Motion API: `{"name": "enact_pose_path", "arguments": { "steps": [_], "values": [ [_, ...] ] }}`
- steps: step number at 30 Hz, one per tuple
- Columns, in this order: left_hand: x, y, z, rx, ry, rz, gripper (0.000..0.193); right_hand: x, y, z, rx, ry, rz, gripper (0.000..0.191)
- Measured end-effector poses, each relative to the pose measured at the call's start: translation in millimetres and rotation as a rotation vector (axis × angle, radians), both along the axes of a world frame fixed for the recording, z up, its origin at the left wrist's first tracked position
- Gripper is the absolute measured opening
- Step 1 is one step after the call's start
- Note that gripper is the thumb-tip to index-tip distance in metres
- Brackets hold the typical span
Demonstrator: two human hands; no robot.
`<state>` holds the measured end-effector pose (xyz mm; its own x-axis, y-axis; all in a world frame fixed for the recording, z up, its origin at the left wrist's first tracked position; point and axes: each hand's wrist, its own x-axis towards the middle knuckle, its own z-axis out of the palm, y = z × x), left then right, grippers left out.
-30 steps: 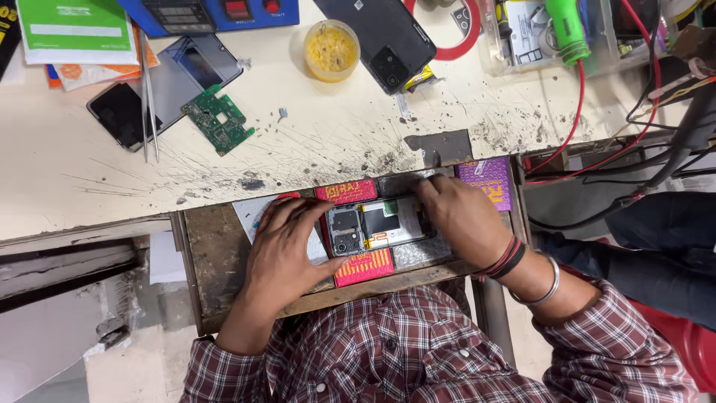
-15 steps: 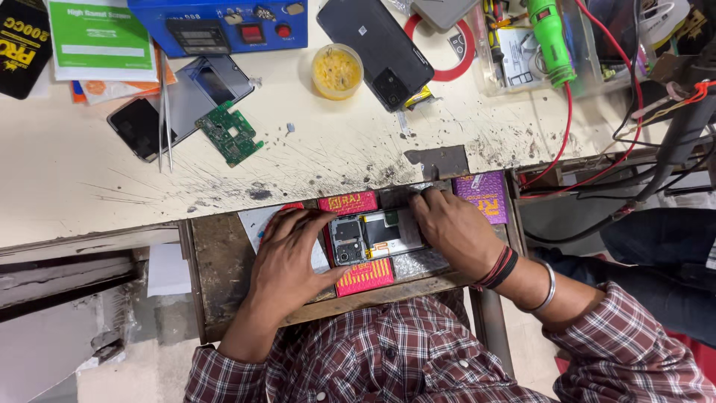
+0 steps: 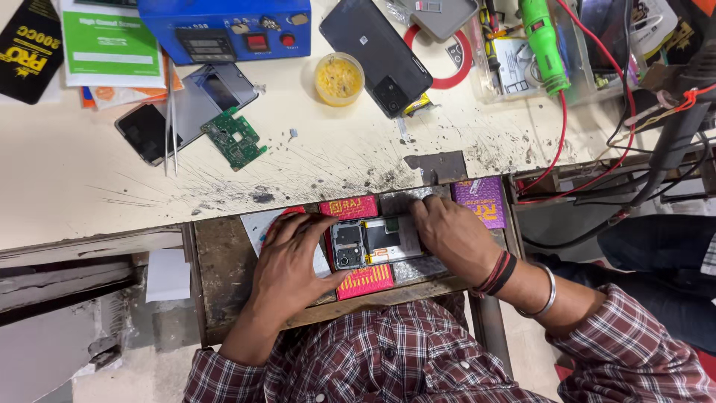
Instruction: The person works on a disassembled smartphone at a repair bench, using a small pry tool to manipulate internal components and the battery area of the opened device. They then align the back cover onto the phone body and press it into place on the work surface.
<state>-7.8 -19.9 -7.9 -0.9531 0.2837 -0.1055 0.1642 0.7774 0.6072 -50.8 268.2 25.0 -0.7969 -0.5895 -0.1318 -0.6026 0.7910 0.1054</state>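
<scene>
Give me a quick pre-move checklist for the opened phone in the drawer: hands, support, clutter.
1. Left hand on the opened phone: ok, it rests at the phone's left end.
2. Right hand on the phone: ok, fingers at its right end.
3. Phone supported: ok, it lies flat on red packets in the open drawer.
4. Firm grip: cannot tell, the fingertips are partly hidden.
5. Tweezers within reach: not ok, they lie up on the bench, away from both hands.
6. Loose green circuit board clear of the drawer: ok, it lies on the bench.
</scene>
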Motion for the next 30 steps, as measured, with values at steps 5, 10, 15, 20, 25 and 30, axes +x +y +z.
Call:
{"name": "enact_pose_path", "arguments": {
  "steps": [5, 10, 15, 20, 25, 30],
  "values": [
    [-1.0, 0.4, 1.4, -0.034, -0.106, 0.017, 0.098, 0.8, 4.4, 0.8, -0.070, -0.055, -0.006, 0.021],
    [0.2, 0.3, 2.2, -0.018, -0.036, 0.016, 0.096, -1.5, 6.4, -3.1, -0.077, -0.069, -0.002, 0.015],
    [0.8, -0.5, 5.7, 0.005, 0.043, 0.012, 0.093, -1.2, 14.0, -18.4, -0.077, -0.051, 0.000, 0.014],
    [-0.9, 1.3, 10.2, -0.029, -0.060, 0.008, 0.098, -3.4, 12.2, -14.2, -0.087, -0.045, -0.004, 0.012],
    [-2.8, 1.5, 13.8, -0.032, -0.092, 0.014, 0.098, 7.1, 24.8, -0.2, -0.260, -0.095, -0.010, 0.025],
    [-0.1, -0.5, 14.7, 0.021, -0.075, 0.028, 0.095, 28.7, 24.6, 17.8, -1.286, -1.134, -0.511, 0.049]
  ]
}}
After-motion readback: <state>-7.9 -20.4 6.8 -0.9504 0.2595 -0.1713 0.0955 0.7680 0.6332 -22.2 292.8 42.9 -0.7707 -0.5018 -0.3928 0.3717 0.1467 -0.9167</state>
